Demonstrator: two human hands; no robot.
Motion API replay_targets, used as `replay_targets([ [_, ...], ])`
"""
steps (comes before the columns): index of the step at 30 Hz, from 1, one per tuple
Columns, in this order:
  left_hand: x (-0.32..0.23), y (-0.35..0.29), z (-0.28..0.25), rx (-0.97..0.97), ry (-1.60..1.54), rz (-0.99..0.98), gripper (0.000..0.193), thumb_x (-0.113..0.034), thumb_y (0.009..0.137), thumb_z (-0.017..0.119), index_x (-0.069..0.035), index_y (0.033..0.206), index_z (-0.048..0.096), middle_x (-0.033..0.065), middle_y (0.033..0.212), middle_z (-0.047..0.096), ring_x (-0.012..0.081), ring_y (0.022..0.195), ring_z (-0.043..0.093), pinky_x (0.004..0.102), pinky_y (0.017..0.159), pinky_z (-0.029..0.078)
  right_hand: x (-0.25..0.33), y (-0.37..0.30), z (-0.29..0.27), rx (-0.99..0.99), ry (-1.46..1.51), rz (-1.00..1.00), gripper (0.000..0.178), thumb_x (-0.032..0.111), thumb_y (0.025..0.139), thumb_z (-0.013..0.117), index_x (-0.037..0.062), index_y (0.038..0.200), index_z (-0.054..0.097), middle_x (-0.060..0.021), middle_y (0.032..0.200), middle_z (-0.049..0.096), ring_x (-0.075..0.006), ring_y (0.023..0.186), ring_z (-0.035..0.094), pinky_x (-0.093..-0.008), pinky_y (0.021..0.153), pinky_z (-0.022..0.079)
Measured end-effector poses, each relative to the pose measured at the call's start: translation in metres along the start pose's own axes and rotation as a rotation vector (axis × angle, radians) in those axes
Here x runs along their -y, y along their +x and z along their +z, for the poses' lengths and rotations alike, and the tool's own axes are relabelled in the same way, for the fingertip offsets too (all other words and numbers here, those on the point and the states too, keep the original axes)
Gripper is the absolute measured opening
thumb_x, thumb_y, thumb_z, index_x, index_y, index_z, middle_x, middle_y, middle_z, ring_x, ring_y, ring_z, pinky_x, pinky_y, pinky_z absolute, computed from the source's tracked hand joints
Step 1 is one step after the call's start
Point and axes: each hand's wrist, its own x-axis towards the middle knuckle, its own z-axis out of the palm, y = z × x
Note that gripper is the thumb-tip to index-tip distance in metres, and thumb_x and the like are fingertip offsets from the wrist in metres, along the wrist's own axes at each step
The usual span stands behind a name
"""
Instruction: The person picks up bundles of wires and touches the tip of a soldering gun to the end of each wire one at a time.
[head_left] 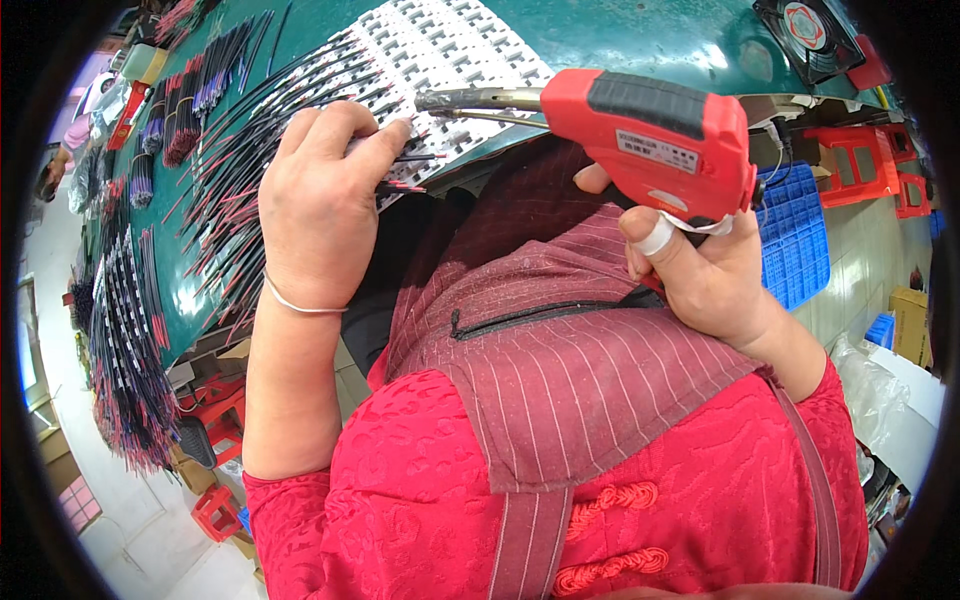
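Note:
My right hand (700,270), with white tape round its thumb, grips a red and black soldering gun (655,140). The gun's metal nozzle and thin feed tube point left, over a white plastic holder (440,60) with rows of small slots. At the holder's left side my left hand (325,190) is closed, its fingers bent and pinching among thin black and red wires (225,220). A few wire ends stick out to the right below its thumb. The fingertips are close to the nozzle tip; the exact wire between them is partly hidden.
Bundled wires (185,115) lie on the green table (640,35) at the far left, and another thick bunch (130,360) hangs over its left edge. A black fan (808,35) stands at the back right. Beyond the table are a blue crate (795,240) and red stools (860,165).

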Motion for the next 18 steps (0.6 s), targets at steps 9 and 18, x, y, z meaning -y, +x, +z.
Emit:
replay_targets([
  [9, -0.0011, -0.0009, -0.0003, 0.003, 0.034, 0.016, 0.027, -0.004, 0.073, 0.064, -0.011, 0.098, 0.074, 0.0039, 0.088, 0.059, 0.0235, 0.081, 0.058, 0.0339, 0.069, 0.051, 0.0021, 0.0003, 0.0025, -0.017, -0.049, 0.001, 0.029, -0.002, 0.09, 0.068, -0.0017, 0.118, 0.062, -0.0116, 0.111, 0.07, -0.014, 0.099, 0.067, -0.0288, 0.087, 0.054],
  [18, -0.0024, -0.0017, -0.0001, 0.011, 0.036, 0.009, 0.027, -0.005, 0.075, 0.063, -0.01, 0.099, 0.074, 0.0043, 0.088, 0.058, 0.0236, 0.082, 0.057, 0.0339, 0.068, 0.051, 0.0017, -0.0007, 0.001, 0.019, -0.219, 0.01, 0.023, 0.001, 0.09, 0.068, -0.0034, 0.111, 0.063, -0.0108, 0.092, 0.074, -0.0147, 0.085, 0.071, -0.0277, 0.077, 0.057],
])
